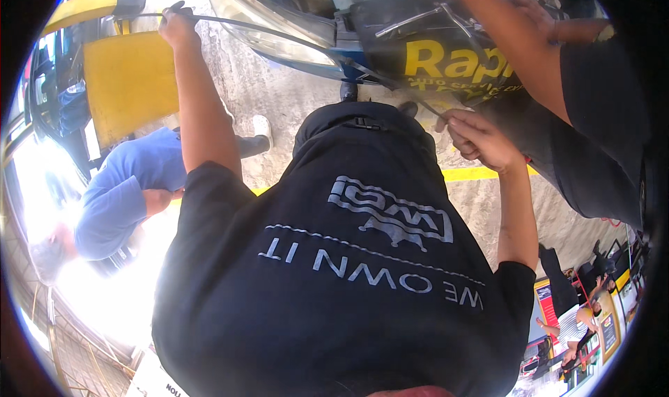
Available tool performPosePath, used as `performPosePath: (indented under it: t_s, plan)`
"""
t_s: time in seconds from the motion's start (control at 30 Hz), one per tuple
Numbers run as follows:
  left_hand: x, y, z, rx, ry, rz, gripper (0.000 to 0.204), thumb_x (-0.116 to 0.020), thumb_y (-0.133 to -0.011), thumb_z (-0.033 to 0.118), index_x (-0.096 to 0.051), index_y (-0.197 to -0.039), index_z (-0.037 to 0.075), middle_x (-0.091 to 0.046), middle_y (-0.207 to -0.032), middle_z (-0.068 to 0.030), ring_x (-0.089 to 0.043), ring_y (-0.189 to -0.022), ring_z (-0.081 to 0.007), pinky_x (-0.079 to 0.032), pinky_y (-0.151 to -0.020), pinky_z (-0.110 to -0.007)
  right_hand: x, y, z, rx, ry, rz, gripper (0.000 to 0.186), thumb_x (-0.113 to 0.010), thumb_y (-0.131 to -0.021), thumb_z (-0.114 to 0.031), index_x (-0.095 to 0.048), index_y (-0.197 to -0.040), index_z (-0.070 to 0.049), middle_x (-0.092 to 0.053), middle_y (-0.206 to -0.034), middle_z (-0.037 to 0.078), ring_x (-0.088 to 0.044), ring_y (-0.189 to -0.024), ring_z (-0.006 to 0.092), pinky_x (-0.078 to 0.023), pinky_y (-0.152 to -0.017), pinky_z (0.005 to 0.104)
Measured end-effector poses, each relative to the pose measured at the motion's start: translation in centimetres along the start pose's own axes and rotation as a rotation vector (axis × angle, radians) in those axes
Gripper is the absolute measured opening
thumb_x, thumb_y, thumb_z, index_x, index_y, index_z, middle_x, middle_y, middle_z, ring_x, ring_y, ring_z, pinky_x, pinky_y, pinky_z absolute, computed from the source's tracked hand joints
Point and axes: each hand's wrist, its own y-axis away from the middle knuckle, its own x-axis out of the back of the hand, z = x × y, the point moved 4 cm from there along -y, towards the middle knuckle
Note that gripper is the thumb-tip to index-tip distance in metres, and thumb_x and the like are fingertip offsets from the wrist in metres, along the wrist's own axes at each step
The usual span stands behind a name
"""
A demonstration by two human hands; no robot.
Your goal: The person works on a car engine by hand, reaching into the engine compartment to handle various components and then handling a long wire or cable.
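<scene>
A long, thin black strip (268,33), which looks like a belt, stretches between my two raised hands. My left hand (177,26) is closed round its far left part, near a yellow arm of the workshop equipment. Lower and to the right, my right hand (484,139) pinches the other end between curled fingers. The strip runs taut and slanted across the front of a dark car, past its headlight (296,47) and bumper (303,69). Whether the strip is a closed loop I cannot tell.
A black fender cover (387,59) with yellow print drapes over the car's front, a silver wrench-like tool (411,21) on it. A co-worker's arm (516,49) reaches over it from the right. At left are a yellow panel (131,83) and a person in blue (132,188).
</scene>
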Motion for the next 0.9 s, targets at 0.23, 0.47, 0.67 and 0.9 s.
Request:
performPosePath:
  t_s: [0.23, 0.47, 0.67, 0.9]
  plan:
    - [-1.3, -1.1, -0.4, 0.038, 0.028, -0.024, 0.039, -0.037, -0.095, 0.017, -0.062, -0.107, -0.011, -0.062, -0.086, -0.019, -0.06, -0.074, -0.0256, -0.054, -0.063, -0.036, -1.6, 1.2, 0.6, 0.04, 0.153, 0.193, 0.027, -0.043, -0.103, -0.028, -0.056, -0.1, -0.004, -0.028, -0.058, -0.007, -0.024, -0.047, 0.0037, -0.023, -0.045, 0.0211]
    - [-2.2, 0.8, 0.0, 0.052, 0.065, -0.005, 0.042, -0.036, -0.099, 0.021, -0.061, -0.104, -0.011, -0.062, -0.086, -0.0181, -0.06, -0.074, -0.0241, -0.052, -0.061, -0.034, -2.1, 3.3, 1.5, 0.062, 0.359, 0.188, 0.034, -0.048, -0.102, -0.034, -0.058, -0.089, -0.004, -0.032, -0.052, -0.007, -0.029, -0.044, 0.0028, -0.025, -0.043, 0.021]
    - [-2.6, 2.1, 0.0, -0.038, 0.088, 0.01, 0.041, -0.031, -0.101, 0.022, -0.057, -0.098, -0.01, -0.057, -0.073, -0.0135, -0.054, -0.064, -0.0209, -0.049, -0.057, -0.032, -2.0, 4.6, 3.0, 0.001, 0.116, 0.0, 0.033, -0.045, -0.103, -0.033, -0.054, -0.086, -0.006, -0.032, -0.051, -0.006, -0.027, -0.041, 0.0047, -0.024, -0.043, 0.0218]
    - [-2.7, 2.6, 0.0, -0.034, 0.042, -0.016, 0.037, -0.034, -0.101, 0.02, -0.057, -0.093, -0.008, -0.053, -0.059, -0.0101, -0.049, -0.051, -0.0186, -0.044, -0.051, -0.032, -2.7, 5.1, 4.3, -0.052, -0.123, -0.043, 0.034, -0.043, -0.103, -0.033, -0.042, -0.08, -0.009, -0.024, -0.05, -0.007, -0.018, -0.038, 0.0045, -0.016, -0.038, 0.0224]
